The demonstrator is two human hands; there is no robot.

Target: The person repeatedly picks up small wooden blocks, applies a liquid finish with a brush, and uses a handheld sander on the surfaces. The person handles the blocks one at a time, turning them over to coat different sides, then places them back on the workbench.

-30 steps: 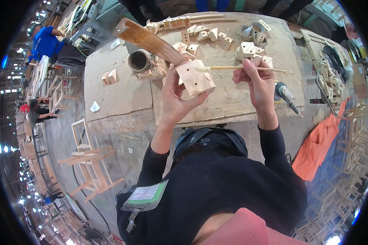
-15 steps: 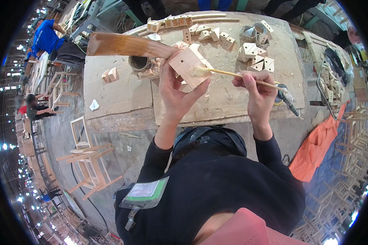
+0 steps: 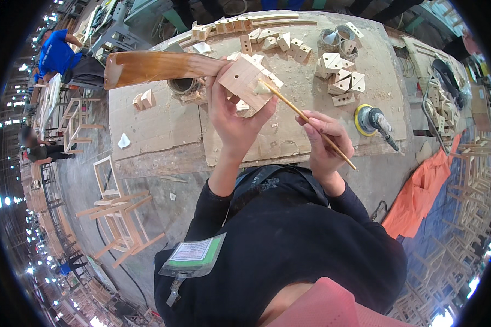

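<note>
Over the workbench (image 3: 158,128), in the head view, the left hand (image 3: 232,126) supports a wooden block (image 3: 239,83) clear of the surface. The left fingers are closed: the thumb lies along the near right edge, while the other fingers curl around the left side and behind. A long brown strip (image 3: 158,68) extends leftward from behind the block; whether the two are joined cannot be told. It passes over a jar (image 3: 181,85) that stands on the bench.

The right hand (image 3: 327,143) grips a thin stick (image 3: 289,105) in a closed pinch between thumb and fingers. The stick slants up and left, with its tip at a patch of pale paste (image 3: 262,87) on the block's face.

Work status, judged from the visible face: partly done. Paste covers one area toward the right side. One round hole (image 3: 236,77) on the left side is open and bare, so that portion appears untreated. The block's hidden faces cannot be assessed.

Beyond the block, loose blocks (image 3: 341,76) lie in a pile, neither hand touching them. A sander (image 3: 369,121) rests near the right edge of the bench, apart from the right hand.
</note>
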